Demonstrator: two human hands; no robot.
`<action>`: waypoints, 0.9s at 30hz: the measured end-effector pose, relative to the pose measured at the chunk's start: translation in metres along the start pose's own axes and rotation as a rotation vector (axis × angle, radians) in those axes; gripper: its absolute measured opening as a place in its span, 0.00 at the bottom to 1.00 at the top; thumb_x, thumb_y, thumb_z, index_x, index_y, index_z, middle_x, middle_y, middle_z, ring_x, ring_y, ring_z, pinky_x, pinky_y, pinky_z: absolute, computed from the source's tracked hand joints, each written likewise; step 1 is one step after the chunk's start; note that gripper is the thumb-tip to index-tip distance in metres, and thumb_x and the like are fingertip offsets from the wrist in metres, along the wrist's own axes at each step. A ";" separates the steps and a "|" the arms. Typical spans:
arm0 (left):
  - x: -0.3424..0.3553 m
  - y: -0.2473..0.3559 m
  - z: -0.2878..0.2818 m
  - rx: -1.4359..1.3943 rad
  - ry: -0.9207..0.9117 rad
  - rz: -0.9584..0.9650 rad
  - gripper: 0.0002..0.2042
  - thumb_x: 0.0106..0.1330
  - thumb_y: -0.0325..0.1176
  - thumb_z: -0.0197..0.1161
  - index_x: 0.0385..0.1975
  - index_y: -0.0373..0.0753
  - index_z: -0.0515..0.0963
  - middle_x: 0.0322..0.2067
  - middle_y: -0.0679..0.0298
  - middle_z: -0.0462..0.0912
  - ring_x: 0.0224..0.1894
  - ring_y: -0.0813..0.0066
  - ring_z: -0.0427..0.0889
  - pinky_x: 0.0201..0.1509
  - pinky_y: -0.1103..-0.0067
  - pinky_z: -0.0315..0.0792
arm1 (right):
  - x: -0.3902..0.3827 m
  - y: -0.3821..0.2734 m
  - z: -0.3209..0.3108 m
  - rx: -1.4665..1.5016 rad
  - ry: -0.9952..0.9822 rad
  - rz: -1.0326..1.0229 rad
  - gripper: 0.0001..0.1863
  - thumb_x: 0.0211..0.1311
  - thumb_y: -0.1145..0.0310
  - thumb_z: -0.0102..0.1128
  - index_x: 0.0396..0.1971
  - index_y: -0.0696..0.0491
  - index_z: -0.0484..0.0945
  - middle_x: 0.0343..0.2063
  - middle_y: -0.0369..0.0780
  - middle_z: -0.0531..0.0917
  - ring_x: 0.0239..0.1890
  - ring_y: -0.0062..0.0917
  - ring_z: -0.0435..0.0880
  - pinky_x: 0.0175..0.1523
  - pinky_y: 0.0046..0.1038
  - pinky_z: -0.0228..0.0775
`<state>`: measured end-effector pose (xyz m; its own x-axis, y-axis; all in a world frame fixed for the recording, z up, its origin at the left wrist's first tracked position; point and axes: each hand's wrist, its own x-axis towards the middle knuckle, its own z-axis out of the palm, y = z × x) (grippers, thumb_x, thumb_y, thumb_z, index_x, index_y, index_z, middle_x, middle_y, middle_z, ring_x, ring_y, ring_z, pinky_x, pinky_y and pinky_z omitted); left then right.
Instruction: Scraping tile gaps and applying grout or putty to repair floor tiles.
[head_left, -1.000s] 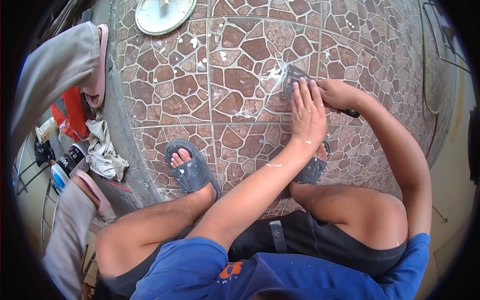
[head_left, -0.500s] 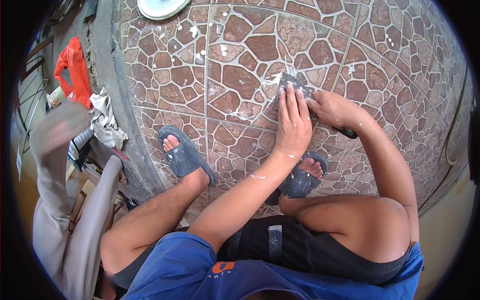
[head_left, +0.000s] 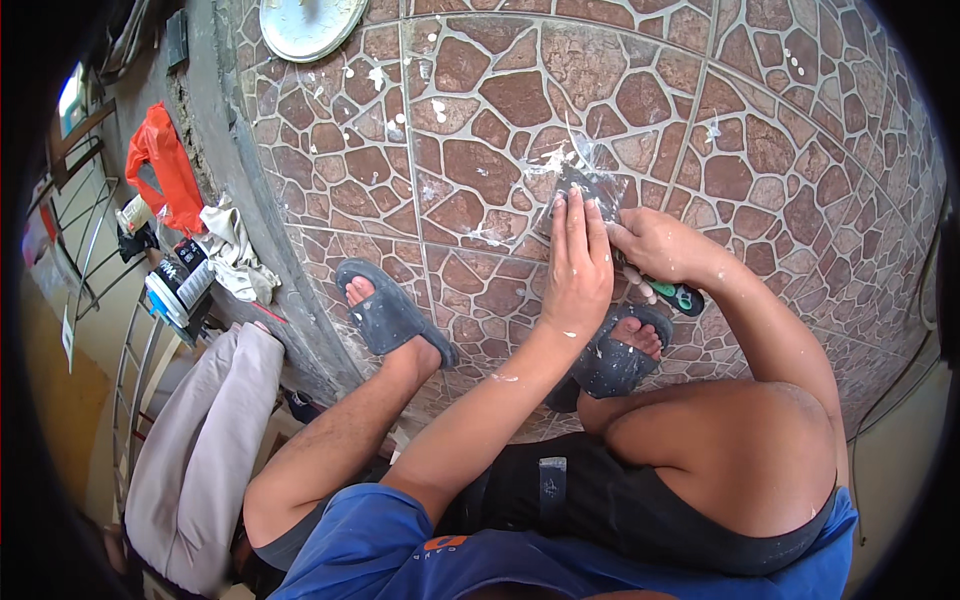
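Observation:
A putty knife with a dark, wide blade [head_left: 572,178] and a black-and-green handle rests on the stone-patterned tile floor [head_left: 530,98]. My right hand [head_left: 672,248] is closed round the handle, whose end sticks out below the palm. With fingers straight and close together, my left hand [head_left: 580,270] lies flat on top of the blade. White smears [head_left: 550,160] mark the tiles just beyond the blade's far edge. Small white flecks dot both my arms. The blade's underside is hidden.
My feet in dark slippers [head_left: 385,308] stand on the tiles near the tool. A round white lid or container top [head_left: 318,25] sits far left. Left lie an orange bag [head_left: 168,168], a pale rag [head_left: 235,250] and cans [head_left: 182,280]. Another person's light trouser legs [head_left: 205,440] show there.
The whole view has shifted a little. Both hands stay on the putty knife, and more white smear shows beyond its blade. The other person's raised, blurred leg has come down beside their other leg.

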<state>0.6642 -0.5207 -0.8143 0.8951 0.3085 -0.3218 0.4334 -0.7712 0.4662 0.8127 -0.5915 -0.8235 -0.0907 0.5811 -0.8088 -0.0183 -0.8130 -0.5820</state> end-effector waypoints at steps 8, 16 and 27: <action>-0.008 -0.007 -0.001 -0.041 0.010 0.034 0.28 0.53 0.19 0.57 0.56 0.19 0.62 0.59 0.34 0.61 0.62 0.36 0.62 0.64 0.59 0.62 | -0.004 0.001 0.016 0.090 0.062 -0.023 0.22 0.66 0.60 0.42 0.27 0.67 0.74 0.22 0.57 0.79 0.32 0.52 0.80 0.42 0.43 0.70; -0.001 -0.017 -0.009 -0.070 0.032 0.048 0.30 0.46 0.18 0.60 0.55 0.20 0.65 0.58 0.36 0.64 0.62 0.40 0.64 0.64 0.61 0.64 | 0.002 -0.004 0.015 0.155 0.065 -0.015 0.23 0.67 0.58 0.43 0.29 0.67 0.74 0.22 0.55 0.79 0.31 0.46 0.82 0.41 0.40 0.71; 0.009 -0.036 -0.030 -0.116 0.038 0.025 0.29 0.44 0.19 0.62 0.52 0.25 0.71 0.57 0.41 0.69 0.61 0.46 0.68 0.62 0.66 0.67 | 0.005 -0.022 0.011 0.286 -0.018 0.073 0.23 0.68 0.58 0.43 0.29 0.66 0.75 0.23 0.57 0.79 0.31 0.47 0.81 0.41 0.42 0.70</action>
<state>0.6597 -0.4732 -0.8098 0.9081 0.3126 -0.2788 0.4183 -0.7098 0.5667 0.8014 -0.5706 -0.8136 -0.1195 0.5218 -0.8447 -0.2909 -0.8318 -0.4727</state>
